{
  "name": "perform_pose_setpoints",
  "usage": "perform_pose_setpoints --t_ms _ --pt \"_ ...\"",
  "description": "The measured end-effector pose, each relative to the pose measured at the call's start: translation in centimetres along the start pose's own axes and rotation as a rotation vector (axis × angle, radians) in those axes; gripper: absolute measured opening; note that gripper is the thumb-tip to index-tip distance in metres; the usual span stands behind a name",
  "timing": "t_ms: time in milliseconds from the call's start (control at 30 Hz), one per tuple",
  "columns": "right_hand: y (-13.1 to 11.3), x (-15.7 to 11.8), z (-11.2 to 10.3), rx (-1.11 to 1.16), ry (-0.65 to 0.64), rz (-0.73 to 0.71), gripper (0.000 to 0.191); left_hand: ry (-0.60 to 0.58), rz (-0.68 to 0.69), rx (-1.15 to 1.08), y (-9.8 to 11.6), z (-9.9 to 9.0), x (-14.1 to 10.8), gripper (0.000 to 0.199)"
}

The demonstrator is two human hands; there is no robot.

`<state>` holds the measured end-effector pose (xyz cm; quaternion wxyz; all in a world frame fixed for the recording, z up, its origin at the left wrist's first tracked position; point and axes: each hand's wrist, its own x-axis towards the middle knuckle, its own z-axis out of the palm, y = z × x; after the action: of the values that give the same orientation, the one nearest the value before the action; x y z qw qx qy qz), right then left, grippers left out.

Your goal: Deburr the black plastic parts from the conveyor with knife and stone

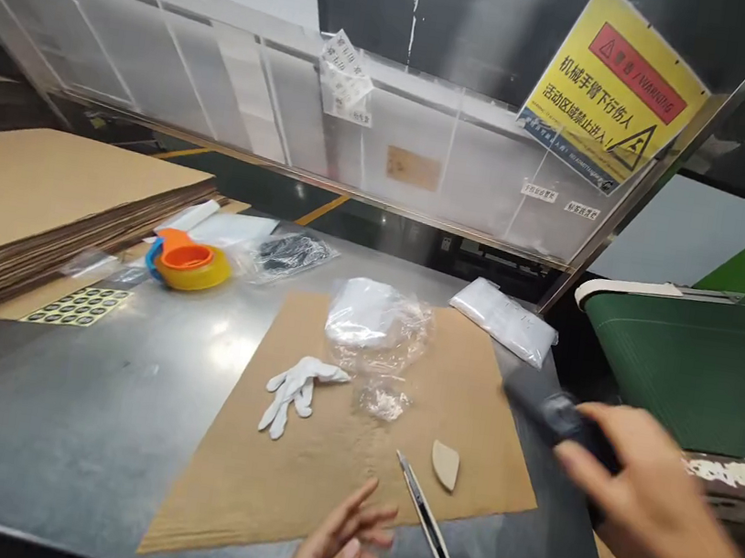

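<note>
My right hand [635, 482], smeared by motion, grips a blurred black handheld object [541, 404] above the table's right edge; its exact kind is unclear. My left hand [338, 547] is empty, fingers apart, at the near edge of a brown cardboard sheet [331, 476]. Just right of it lies a utility knife [424, 513], partly over the sheet's edge. Beyond the knife is a small tan wedge-shaped piece [444, 466]. A white glove [297, 391], a small clear bag [383, 401] and a larger plastic bag with white contents [374, 316] rest on the cardboard.
Stacked cardboard [66, 190] stands at the left, beside a sticker sheet [79, 305] and tape rolls [197, 271]. Plastic-wrapped white packets [503, 321] lie at the back right. A clear panel with a yellow warning sign [613, 96] rises behind; a green conveyor belt [700, 362] is at the right.
</note>
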<state>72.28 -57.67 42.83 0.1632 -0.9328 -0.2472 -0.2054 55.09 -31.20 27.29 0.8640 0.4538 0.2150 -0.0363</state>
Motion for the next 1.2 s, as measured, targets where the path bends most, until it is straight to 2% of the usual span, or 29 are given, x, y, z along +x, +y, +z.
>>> perform_pose_setpoints --t_ms 67,100,133,167,233,300,333,400,500,567,667,767,833,900,1000,1100,1200 --pt "-8.6 -3.8 4.2 0.162 -0.219 -0.174 0.032 -0.069 0.160 -0.143 1.2 2.1 0.0 0.079" --pt "-11.7 -5.3 6.0 0.230 -0.247 -0.246 0.034 -0.063 0.186 -0.219 1.7 2.8 -0.2 0.078" --pt "-13.7 -6.6 7.7 0.291 -0.250 -0.294 0.039 -0.009 0.169 -0.259 2.1 3.2 -0.5 0.069" --pt "-14.7 -7.4 9.1 0.359 -0.268 -0.310 0.043 0.055 0.155 -0.265 2.3 3.2 -0.8 0.059" --pt "-13.8 -8.2 11.6 0.422 -0.291 -0.244 0.034 0.157 0.182 -0.173 2.4 2.3 -1.3 0.043" --pt "-10.8 -7.9 14.0 0.272 -0.204 -0.036 0.032 0.115 0.260 0.013 2.1 0.5 -1.9 0.036" --pt "-9.1 -7.7 15.3 0.154 -0.210 0.026 0.035 0.056 0.290 0.111 1.9 -0.4 -2.1 0.034" --pt "-6.3 -7.4 17.7 0.086 -0.283 0.034 0.034 -0.057 0.308 0.293 1.7 -1.9 -2.6 0.033" --pt "-4.4 -7.6 19.7 0.137 -0.367 -0.006 0.032 -0.086 0.320 0.476 1.8 -3.1 -3.0 0.033" --pt "-5.0 -7.9 19.2 0.168 -0.384 -0.010 0.034 -0.081 0.344 0.556 2.1 -3.4 -3.0 0.034" --pt "-8.3 -8.1 15.8 0.341 -0.401 -0.062 0.040 -0.120 0.395 0.660 2.5 -3.3 -2.9 0.034" --pt "-13.2 -7.9 11.3 0.772 -0.429 -0.298 0.048 -0.204 0.423 0.734 2.8 -3.0 -2.7 0.028" --pt "-15.7 -7.9 9.5 0.857 -0.491 -0.516 0.055 -0.271 0.429 0.772 2.9 -2.9 -2.7 0.021" --pt "-16.7 -8.2 9.1 0.847 -0.532 -0.594 0.058 -0.305 0.438 0.816 2.9 -3.0 -2.9 0.015" --pt "-16.0 -9.2 10.1 0.813 -0.513 -0.508 0.058 -0.309 0.420 0.863 3.4 -3.2 -3.5 0.007" --pt "-14.9 -10.2 10.7 0.811 -0.415 -0.426 0.057 -0.322 0.353 0.831 4.5 -3.2 -3.9 0.005" --pt "-15.3 -10.4 10.5 0.858 -0.315 -0.321 0.051 -0.375 0.217 0.585 4.9 -3.0 -3.8 0.010"
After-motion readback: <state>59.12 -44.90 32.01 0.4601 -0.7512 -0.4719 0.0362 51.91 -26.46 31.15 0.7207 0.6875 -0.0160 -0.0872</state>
